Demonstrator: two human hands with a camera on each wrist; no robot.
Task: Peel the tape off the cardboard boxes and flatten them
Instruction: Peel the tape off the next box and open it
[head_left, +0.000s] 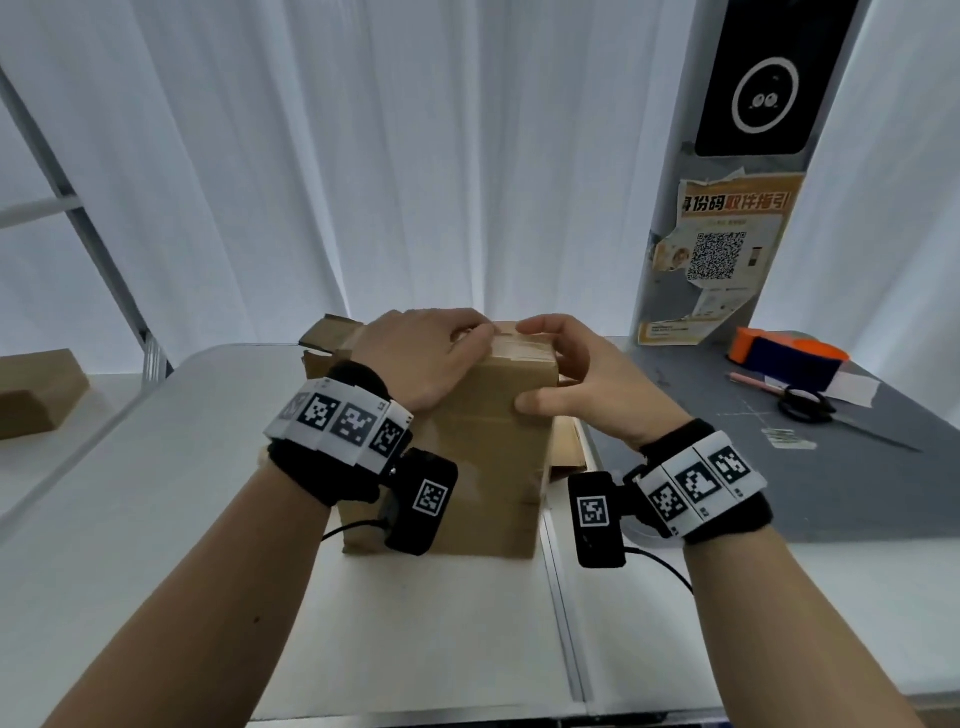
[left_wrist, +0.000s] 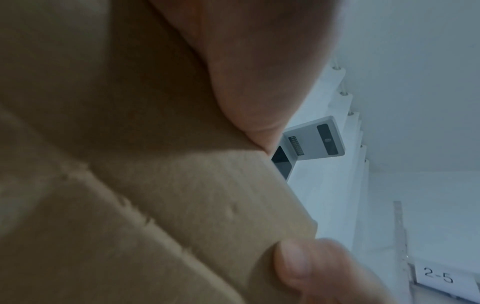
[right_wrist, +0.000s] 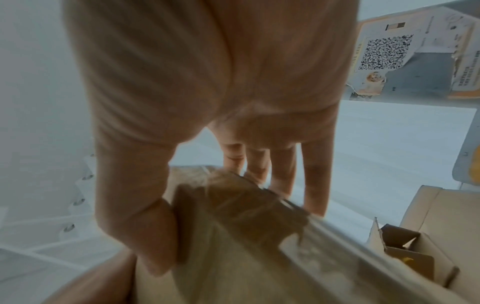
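A tall brown cardboard box (head_left: 483, 457) stands upright on the white table (head_left: 208, 519), and both hands are on its top end. Glossy tape (head_left: 522, 347) runs across the top edge. My left hand (head_left: 441, 353) lies over the top left, fingertips curled down at the tape. My right hand (head_left: 550, 364) grips the upper right corner, thumb on the near face and fingers over the far side. The left wrist view shows the left palm (left_wrist: 246, 72) pressed on cardboard (left_wrist: 155, 185). In the right wrist view the right hand's thumb (right_wrist: 145, 226) presses the box (right_wrist: 233, 267) beside the tape (right_wrist: 259, 201).
More cardboard (head_left: 332, 332) lies behind the box, and a flat piece (head_left: 566, 441) to its right. Another box (head_left: 36, 389) sits far left. On the grey mat (head_left: 727, 493) are scissors (head_left: 810, 405), a pencil (head_left: 753, 382) and an orange-blue block (head_left: 784, 358). A postered pillar (head_left: 717, 260) stands behind.
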